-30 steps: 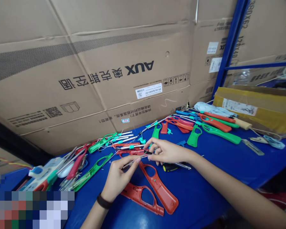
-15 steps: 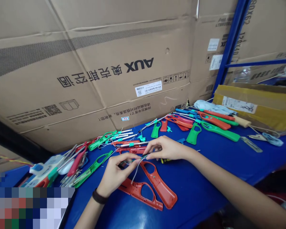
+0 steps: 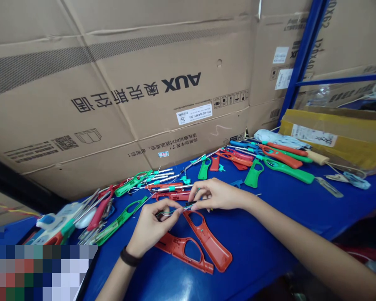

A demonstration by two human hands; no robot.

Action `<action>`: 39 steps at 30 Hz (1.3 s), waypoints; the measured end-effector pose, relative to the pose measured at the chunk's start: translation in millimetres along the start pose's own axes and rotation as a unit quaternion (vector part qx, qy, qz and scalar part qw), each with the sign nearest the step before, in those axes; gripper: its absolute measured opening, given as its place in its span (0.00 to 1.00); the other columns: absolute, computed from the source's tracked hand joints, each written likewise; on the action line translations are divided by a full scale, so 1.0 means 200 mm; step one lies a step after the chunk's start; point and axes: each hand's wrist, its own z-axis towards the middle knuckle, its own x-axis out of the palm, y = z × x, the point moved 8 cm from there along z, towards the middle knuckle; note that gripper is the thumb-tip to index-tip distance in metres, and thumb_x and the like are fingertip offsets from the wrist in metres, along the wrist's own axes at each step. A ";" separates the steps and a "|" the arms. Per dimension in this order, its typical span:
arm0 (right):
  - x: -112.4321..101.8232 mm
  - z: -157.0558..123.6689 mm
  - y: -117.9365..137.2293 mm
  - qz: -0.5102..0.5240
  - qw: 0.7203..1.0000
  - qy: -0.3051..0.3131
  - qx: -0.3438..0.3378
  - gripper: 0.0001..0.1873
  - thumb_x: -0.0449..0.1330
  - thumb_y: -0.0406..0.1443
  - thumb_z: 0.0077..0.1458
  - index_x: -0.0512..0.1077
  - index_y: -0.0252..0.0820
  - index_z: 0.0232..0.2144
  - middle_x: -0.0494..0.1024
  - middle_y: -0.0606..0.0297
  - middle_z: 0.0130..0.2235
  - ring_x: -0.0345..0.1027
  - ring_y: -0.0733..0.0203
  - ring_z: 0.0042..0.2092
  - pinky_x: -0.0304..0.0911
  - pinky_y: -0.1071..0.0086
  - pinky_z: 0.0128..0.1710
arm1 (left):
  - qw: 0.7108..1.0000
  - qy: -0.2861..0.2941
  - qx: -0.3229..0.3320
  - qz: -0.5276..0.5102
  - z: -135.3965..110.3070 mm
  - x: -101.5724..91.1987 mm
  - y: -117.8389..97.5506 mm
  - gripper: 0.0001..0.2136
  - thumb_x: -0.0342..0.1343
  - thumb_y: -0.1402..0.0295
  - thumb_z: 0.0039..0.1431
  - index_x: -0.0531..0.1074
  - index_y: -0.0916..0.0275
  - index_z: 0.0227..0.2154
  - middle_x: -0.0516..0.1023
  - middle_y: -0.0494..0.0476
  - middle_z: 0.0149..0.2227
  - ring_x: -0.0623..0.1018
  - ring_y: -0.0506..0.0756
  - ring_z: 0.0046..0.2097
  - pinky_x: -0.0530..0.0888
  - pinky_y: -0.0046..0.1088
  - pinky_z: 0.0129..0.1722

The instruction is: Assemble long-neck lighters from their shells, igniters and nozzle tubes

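While your left hand (image 3: 151, 229) and right hand (image 3: 217, 195) both pinch a thin wire (image 3: 172, 212), grip closed, expect it light and springy; hold near its end.

assembly wkshp w/ blue workbench (image 3: 263, 251), AUX cartons (image 3: 119, 83), lighter casings (image 3: 209, 244)

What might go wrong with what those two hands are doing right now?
The thin wire held between the left hand and right hand might slip and get lost among the scattered lighter parts. The red plastic lighter shell just beneath could also get knocked, perhaps disturbing nearby pieces.
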 end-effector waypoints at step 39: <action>-0.01 0.00 0.03 -0.062 0.996 -0.047 -0.032 0.06 0.60 0.34 0.54 0.74 0.37 0.34 0.74 0.66 0.26 0.66 0.68 0.26 0.61 0.75 0.24 | 0.965 -0.019 0.184 0.187 -0.05 0.04 -0.14 0.16 0.57 0.63 0.58 0.71 0.57 0.49 0.74 0.50 0.28 0.70 0.47 0.24 0.67 0.20 0.25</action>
